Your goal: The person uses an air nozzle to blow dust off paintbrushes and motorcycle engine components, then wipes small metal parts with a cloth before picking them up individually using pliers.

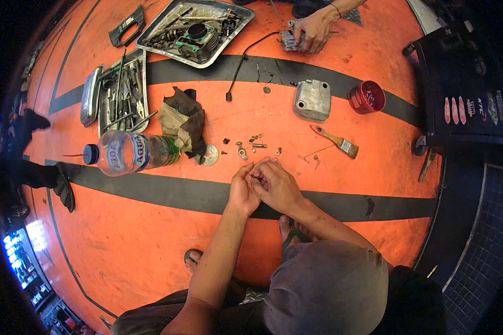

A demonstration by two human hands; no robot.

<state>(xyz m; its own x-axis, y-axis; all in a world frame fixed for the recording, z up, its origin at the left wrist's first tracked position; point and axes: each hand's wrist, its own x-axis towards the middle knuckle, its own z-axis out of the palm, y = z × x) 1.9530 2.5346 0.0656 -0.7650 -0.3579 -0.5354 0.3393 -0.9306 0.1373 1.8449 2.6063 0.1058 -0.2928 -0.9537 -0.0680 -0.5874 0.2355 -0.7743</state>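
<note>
My left hand [243, 192] and my right hand [278, 188] meet low over the orange floor, fingertips pressed together. Whatever small piece they hold is mostly covered by the fingers, with only a dark bit showing. Just beyond them lie several small metal parts: a rocker-arm-like piece [241, 151], a short pin [259, 146], and some bolts and nuts [278, 151]. A toothed metal disc [210, 155] rests to their left, beside a crumpled dark rag [183, 120]. Right of my hands are a paintbrush [341, 143] and a bent wire [318, 153].
A capped plastic bottle [131, 152] lies at left, near a tool tray [143, 84]. Farther off, a metal tray [151, 44] bears an engine cylinder. A metal cover [312, 100] and red cup [367, 97] stand right. Another person's hand [314, 30] grips a metal part. A black cart [458, 84] borders the right.
</note>
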